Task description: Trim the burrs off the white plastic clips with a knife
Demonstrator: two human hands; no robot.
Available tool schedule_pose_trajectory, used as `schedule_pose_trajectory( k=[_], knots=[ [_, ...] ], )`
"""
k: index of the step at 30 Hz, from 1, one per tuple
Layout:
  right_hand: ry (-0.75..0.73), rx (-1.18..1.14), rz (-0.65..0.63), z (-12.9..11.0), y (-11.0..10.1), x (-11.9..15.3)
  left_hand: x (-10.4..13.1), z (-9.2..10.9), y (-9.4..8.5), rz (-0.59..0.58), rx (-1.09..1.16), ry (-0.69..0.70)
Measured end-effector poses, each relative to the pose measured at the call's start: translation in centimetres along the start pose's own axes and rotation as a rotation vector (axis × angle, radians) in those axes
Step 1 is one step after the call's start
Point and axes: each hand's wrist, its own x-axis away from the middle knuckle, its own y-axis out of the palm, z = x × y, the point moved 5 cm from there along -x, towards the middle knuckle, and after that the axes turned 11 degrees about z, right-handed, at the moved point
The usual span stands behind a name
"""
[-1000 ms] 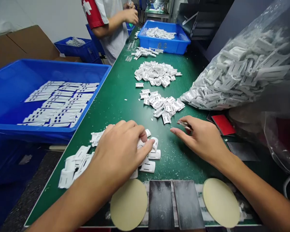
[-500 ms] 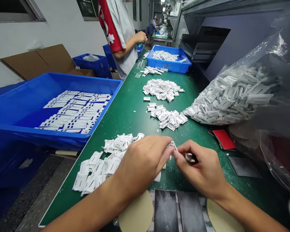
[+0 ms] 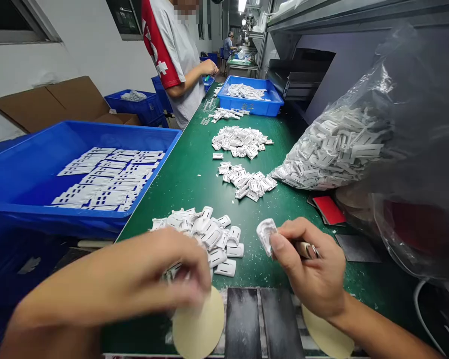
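My right hand (image 3: 311,271) pinches a small white plastic clip (image 3: 265,235) at thumb and fingertip, and a metal tool (image 3: 306,249) lies along its fingers. My left hand (image 3: 134,279) is blurred, low at the near left, its fingers curled over the near edge of a pile of white clips (image 3: 205,237) on the green table mat (image 3: 187,179). Whether it holds a clip is unclear.
A blue bin (image 3: 30,169) at left holds flat rows of white parts. Two more clip piles (image 3: 247,179) (image 3: 239,140) lie farther back, with a clear bag of clips (image 3: 333,149) at right. Beyond stands another blue bin (image 3: 252,102) and a person in a red-and-grey shirt (image 3: 174,55). Two round beige pads (image 3: 198,326) flank dark plates (image 3: 262,324).
My hands were together over one clip; now they have parted. The right hand keeps the clip and the left hand has swept down and left, toward the near pile.
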Motion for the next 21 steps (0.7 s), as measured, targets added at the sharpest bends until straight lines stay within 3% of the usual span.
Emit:
schedule_pose_trajectory(
  k=[1,2,3,5,7,8,11,13,18,21],
  knots=[
    [0.061,-0.031,-0.010,0.3,0.0,-0.1,0.8,0.3,0.7,-0.268,0.069,0.032],
    [0.095,-0.049,-0.025,0.4,0.1,-0.1,1.5,0.5,1.1,-0.428,0.126,0.045],
    [0.107,-0.056,-0.042,0.4,0.2,-0.1,1.6,0.5,1.3,-0.449,0.178,0.034],
    [0.139,-0.073,-0.091,0.2,0.6,0.0,0.6,0.3,1.2,-0.167,0.279,-0.029],
    [0.270,-0.143,-0.182,0.3,1.3,0.4,-0.7,-0.2,1.8,0.106,0.349,-0.076],
    [0.359,-0.194,-0.238,0.3,1.6,0.6,-1.3,-0.3,2.4,0.171,0.406,-0.065],
    [0.511,-0.286,-0.384,0.3,2.3,1.1,-2.7,-0.8,4.4,0.212,0.642,-0.058],
    [0.401,-0.212,-0.413,0.1,2.0,0.8,-3.2,-1.5,5.0,0.242,0.809,-0.109],
    [-0.275,0.178,-0.269,-1.2,0.4,-0.8,-3.1,-2.0,6.2,0.152,1.027,-0.195],
    [-0.466,0.298,-0.230,-1.4,0.1,-1.0,-3.0,-1.8,7.1,0.087,1.100,-0.207]
  ],
)
